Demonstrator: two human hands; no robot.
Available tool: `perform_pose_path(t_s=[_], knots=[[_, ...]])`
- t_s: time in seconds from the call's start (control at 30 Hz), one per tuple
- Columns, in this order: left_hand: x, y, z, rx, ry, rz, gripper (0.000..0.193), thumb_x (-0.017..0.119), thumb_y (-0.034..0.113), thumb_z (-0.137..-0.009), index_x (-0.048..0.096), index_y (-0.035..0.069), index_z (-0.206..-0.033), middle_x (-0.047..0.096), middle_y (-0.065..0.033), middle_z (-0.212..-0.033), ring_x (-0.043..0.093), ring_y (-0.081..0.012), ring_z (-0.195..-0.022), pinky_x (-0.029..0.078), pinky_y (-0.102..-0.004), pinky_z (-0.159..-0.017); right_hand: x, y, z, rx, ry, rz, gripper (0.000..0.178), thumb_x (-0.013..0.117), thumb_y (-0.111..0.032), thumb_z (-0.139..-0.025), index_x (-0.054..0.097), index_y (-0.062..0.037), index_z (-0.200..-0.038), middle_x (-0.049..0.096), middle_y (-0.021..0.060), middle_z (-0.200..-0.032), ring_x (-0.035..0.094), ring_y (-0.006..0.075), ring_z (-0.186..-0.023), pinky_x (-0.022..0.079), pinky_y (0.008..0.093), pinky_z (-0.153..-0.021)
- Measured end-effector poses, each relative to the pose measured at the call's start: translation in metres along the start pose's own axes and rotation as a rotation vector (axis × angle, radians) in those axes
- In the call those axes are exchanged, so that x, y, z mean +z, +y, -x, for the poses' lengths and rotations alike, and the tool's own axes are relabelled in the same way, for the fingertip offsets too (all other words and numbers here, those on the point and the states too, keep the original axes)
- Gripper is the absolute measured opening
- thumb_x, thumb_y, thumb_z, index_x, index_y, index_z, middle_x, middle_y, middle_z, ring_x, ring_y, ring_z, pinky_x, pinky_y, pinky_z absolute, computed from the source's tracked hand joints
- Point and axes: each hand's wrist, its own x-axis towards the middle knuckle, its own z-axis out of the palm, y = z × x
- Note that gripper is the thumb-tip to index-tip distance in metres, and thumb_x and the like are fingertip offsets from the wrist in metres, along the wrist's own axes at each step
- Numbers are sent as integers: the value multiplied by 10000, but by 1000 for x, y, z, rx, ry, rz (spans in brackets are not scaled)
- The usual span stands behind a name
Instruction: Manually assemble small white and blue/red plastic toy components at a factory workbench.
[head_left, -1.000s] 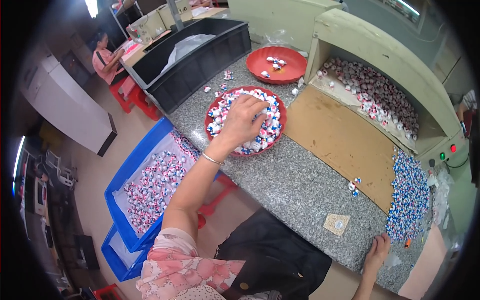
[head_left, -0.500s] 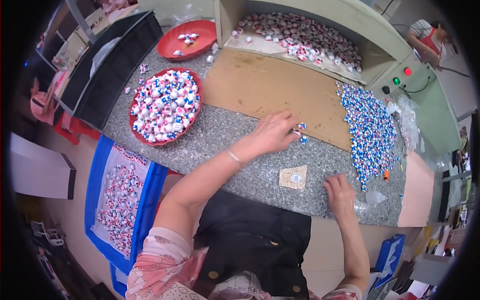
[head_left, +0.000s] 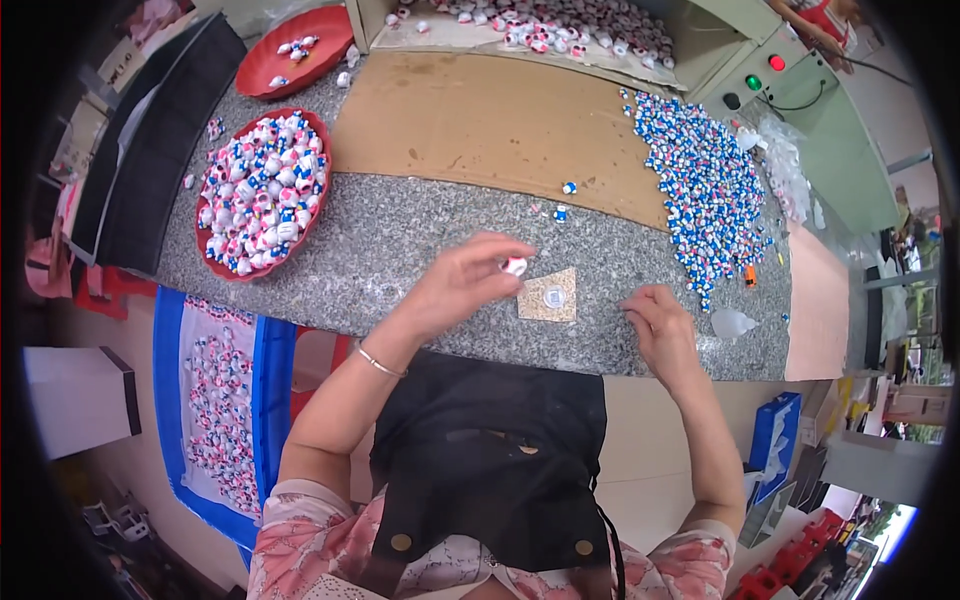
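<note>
My left hand [head_left: 462, 282] is above the speckled grey counter, thumb and fingers pinching a small white toy head with red markings [head_left: 514, 267]. Just right of it lies a tan, roughly square pad [head_left: 535, 306] with a round clear disc [head_left: 555, 296] on it. On the pad's other side my right hand [head_left: 667, 332] has thumb and forefinger pressed together; whatever they hold, if anything, is too small to make out. Beyond the hands, a small blue-and-white piece [head_left: 560, 213] rests on the counter, and another [head_left: 570, 188] lies on the cardboard sheet [head_left: 480, 120].
A red bowl [head_left: 325, 180] heaped with white toy heads stands at left, near another red bowl [head_left: 262, 68]. Blue-and-white pieces [head_left: 705, 190] are piled at right, beside a clear squeeze bottle [head_left: 733, 322]. A blue crate [head_left: 172, 400] sits below the counter's left end.
My left hand has drawn back toward me from the cardboard's edge, carrying the toy head. My right hand's fingertips have come together. The view has shifted, so the counter appears higher and further left.
</note>
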Motion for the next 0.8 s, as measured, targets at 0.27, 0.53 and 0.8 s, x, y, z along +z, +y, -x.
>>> perform_pose_path(t_s=[0.27,0.53,0.8], knots=[[8,-17,39,-112,14,641,369,602,23,-931,534,14,-1294,617,-97,-1217,645,-166,-1038,535,-293,-911,7,1,-7,171,-129,-80,98,647,11,-849,648,4,-947,635,139,-869,637,254,-776,490,334,-690],[8,-21,45,-74,41,416,375,613,-77,-884,554,17,-1242,497,-120,-1346,611,-170,-1104,507,-294,-964,10,-4,6,-146,-59,212,147,606,43,-843,595,4,-985,591,174,-902,613,351,-795,502,414,-709],[10,-26,42,75,97,445,242,605,-63,-902,601,20,-1129,554,-110,-1254,597,-160,-1085,511,-291,-921,4,-19,3,-92,-138,288,112,635,16,-836,652,2,-946,621,170,-853,629,369,-743,513,425,-654]])
